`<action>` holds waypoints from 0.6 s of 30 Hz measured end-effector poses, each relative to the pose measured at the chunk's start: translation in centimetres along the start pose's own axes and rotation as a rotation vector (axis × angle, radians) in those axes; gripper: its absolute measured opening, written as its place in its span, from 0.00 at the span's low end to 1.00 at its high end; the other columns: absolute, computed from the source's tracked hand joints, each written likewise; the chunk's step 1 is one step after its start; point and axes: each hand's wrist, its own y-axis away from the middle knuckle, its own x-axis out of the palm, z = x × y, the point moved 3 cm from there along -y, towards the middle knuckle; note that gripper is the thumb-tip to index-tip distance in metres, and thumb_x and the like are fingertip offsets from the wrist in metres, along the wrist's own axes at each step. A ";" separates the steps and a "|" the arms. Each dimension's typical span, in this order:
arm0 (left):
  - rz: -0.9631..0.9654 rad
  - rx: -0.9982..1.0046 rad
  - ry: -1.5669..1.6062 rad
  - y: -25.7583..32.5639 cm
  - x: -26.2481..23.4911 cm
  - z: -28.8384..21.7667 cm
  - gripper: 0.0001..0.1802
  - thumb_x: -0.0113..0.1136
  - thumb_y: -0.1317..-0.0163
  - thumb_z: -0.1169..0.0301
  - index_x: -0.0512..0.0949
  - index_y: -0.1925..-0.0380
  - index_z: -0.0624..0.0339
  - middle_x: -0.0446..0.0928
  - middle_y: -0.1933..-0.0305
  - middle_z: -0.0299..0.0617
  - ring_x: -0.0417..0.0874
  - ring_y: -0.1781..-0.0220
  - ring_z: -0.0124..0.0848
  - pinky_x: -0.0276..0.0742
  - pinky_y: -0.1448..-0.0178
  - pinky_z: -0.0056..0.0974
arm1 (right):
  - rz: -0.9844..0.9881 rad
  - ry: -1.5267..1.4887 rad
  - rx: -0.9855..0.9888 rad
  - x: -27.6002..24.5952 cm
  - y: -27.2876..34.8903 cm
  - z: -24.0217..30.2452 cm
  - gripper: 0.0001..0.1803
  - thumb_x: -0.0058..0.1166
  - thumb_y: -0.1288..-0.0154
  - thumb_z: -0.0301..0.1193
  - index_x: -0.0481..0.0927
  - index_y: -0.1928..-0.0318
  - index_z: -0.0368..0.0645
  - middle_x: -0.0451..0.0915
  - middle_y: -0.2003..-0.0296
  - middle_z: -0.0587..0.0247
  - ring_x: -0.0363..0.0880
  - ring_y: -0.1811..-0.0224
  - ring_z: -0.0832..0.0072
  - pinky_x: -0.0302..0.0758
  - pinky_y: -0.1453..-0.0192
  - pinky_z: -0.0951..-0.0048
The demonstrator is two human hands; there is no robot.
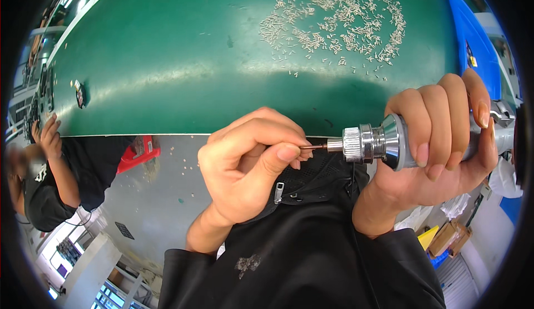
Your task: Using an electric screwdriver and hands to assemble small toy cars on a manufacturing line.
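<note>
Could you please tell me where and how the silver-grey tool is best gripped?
Probably around its thick grey body, from the right, where the right hand wraps it; leftward, the silver nose narrows to a thin shaft.

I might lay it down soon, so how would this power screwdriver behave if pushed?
The power screwdriver may roll, since its barrel looks round. Its knurled metal collar suggests a rigid, fairly heavy nose.

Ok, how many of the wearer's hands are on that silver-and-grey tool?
2. The right hand wraps around the tool; the left hand pinches the thin rod at its nose. Neither is hidden.
</note>
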 end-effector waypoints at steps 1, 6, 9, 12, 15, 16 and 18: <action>0.004 0.000 0.003 0.0 0.0 -0.1 0.04 0.60 0.41 0.82 0.79 0.70 0.76 0.79 0.70 0.53 0.78 0.73 0.30 0.75 0.70 0.30 | 0.038 0.014 0.025 0.0 0.0 0.1 0.07 0.50 0.41 0.28 0.67 0.64 0.43 0.65 0.84 0.72 0.64 0.86 0.83 0.66 0.73 0.77; -0.006 0.429 -0.682 -0.1 0.6 -1.0 0.06 0.65 0.51 0.86 0.78 0.74 0.71 0.78 0.77 0.47 0.77 0.76 0.35 0.72 0.72 0.33 | 0.088 0.082 0.082 -0.5 -0.2 -0.2 0.07 0.50 0.40 0.29 0.66 0.64 0.43 0.65 0.84 0.72 0.64 0.86 0.83 0.66 0.73 0.77; 0.036 0.403 -0.658 -0.6 0.8 -0.4 0.04 0.63 0.49 0.85 0.77 0.73 0.73 0.77 0.75 0.48 0.77 0.76 0.34 0.71 0.71 0.33 | 0.034 0.069 0.034 -1.0 -0.3 -0.2 0.07 0.50 0.39 0.30 0.66 0.64 0.43 0.65 0.84 0.72 0.63 0.86 0.83 0.65 0.73 0.78; 0.104 0.381 -0.643 -1.2 1.3 -0.2 0.10 0.65 0.46 0.78 0.78 0.67 0.75 0.78 0.73 0.50 0.77 0.74 0.33 0.72 0.69 0.32 | 0.014 0.032 0.008 -1.4 -0.6 0.3 0.07 0.49 0.38 0.30 0.66 0.64 0.42 0.64 0.84 0.72 0.63 0.86 0.83 0.65 0.73 0.78; 0.138 0.373 -0.691 -1.6 2.2 -1.0 0.25 0.72 0.50 0.68 0.77 0.58 0.77 0.79 0.69 0.50 0.77 0.73 0.34 0.73 0.67 0.33 | 0.017 0.060 -0.007 -1.1 -0.8 1.3 0.06 0.45 0.34 0.30 0.66 0.64 0.42 0.62 0.84 0.72 0.60 0.87 0.83 0.64 0.74 0.77; 0.137 0.379 -0.753 -2.0 2.5 -1.2 0.33 0.74 0.54 0.62 0.76 0.53 0.77 0.80 0.68 0.51 0.78 0.72 0.34 0.74 0.66 0.33 | 0.041 0.071 -0.034 -1.4 -1.0 1.6 0.06 0.44 0.33 0.31 0.66 0.64 0.42 0.61 0.84 0.72 0.59 0.87 0.83 0.63 0.74 0.76; 0.105 0.308 -0.863 -1.9 1.9 -2.2 0.41 0.75 0.58 0.58 0.73 0.48 0.75 0.80 0.68 0.48 0.78 0.71 0.34 0.75 0.64 0.34 | -0.057 0.114 -0.040 -2.3 -0.3 2.3 0.09 0.39 0.32 0.37 0.67 0.64 0.45 0.61 0.84 0.72 0.60 0.86 0.80 0.64 0.74 0.73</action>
